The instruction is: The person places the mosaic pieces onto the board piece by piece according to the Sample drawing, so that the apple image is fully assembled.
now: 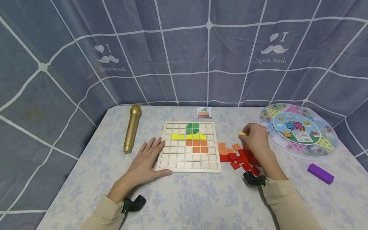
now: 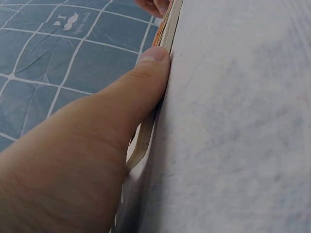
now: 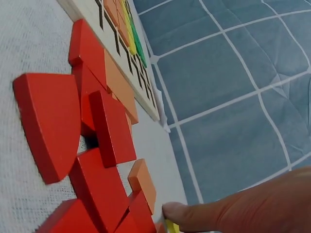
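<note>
the right hand (image 1: 256, 138) hovered just above the heap of red and orange tiles (image 1: 240, 158), its grip pinching a small yellow tile (image 1: 242, 134) between thumb and fingertips. in the right wrist view only a sliver of yellow showed under the finger, so the tile's exact shape could not be made out; it was probably a thin flat piece like the rest. it looked light and stiff, painted wood with a smooth face, likely to slip if held by its flat sides; a pinch across two opposite edges seemed the surer hold, and it looked sturdy enough for a firm squeeze.

the left hand (image 1: 149, 161) lay flat and released on the worktop (image 1: 184, 198), fingers straight against the left edge of the wooden grid board (image 1: 189, 159), thumb pressed along its near rim, steadying it. the board already carried green, yellow and orange tiles in its upper middle cells, and most other cells showed bare wood.

a gold microphone (image 1: 132, 127) lay well to the left of the board, a small pattern card (image 1: 204, 112) just behind it, a round plastic game case (image 1: 299, 131) to the right, and a purple block (image 1: 320, 173) near the worktop's right edge.
</note>
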Tool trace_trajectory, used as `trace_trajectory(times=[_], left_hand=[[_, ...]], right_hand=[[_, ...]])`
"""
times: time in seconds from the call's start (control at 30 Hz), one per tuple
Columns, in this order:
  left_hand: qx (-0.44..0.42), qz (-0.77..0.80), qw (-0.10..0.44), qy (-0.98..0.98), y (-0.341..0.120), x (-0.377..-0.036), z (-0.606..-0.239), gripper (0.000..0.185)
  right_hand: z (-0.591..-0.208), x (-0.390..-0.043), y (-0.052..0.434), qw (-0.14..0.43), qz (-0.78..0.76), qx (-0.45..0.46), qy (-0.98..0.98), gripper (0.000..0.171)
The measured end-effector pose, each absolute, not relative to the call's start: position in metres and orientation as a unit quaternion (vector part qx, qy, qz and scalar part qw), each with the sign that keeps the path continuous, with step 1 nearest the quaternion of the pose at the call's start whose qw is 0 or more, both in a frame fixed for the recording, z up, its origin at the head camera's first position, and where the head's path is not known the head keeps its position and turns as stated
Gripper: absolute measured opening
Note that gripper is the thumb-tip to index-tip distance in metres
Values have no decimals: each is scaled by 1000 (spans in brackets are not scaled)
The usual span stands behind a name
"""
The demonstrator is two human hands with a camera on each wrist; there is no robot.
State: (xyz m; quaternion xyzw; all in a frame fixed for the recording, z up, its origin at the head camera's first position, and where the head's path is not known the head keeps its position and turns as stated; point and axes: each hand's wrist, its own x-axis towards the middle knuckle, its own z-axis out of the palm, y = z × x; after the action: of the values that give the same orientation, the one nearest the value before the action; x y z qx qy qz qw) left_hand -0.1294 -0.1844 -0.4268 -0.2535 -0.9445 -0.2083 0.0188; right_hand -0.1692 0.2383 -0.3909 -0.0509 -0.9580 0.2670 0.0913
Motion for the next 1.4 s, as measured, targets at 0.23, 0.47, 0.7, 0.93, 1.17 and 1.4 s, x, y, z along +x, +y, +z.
trace_trajectory(times=[0.23,0.47,0.7,0.93,1.17,1.4], left_hand=[[-261,-202,24,-944,-184,-129,-427,115],[-262,-203,18,-943,-183,-128,-429,115],[-257,-199,20,-945,-187,-126,-428,115],[-242,-210,11,-947,-188,-121,-431,117],[-246,-208,16,-946,-185,-126,-427,116],[-244,-207,8,-947,-182,-128,-426,115]], right_hand=[[-391,-169,237,65,296,-57,-951,23],[-395,-169,241,47,327,-44,-943,23],[-401,-171,230,121,355,4,-927,10],[-395,-175,203,106,372,29,-922,13],[-381,-193,151,64,413,84,-905,12],[-377,-210,87,56,452,153,-877,5]])
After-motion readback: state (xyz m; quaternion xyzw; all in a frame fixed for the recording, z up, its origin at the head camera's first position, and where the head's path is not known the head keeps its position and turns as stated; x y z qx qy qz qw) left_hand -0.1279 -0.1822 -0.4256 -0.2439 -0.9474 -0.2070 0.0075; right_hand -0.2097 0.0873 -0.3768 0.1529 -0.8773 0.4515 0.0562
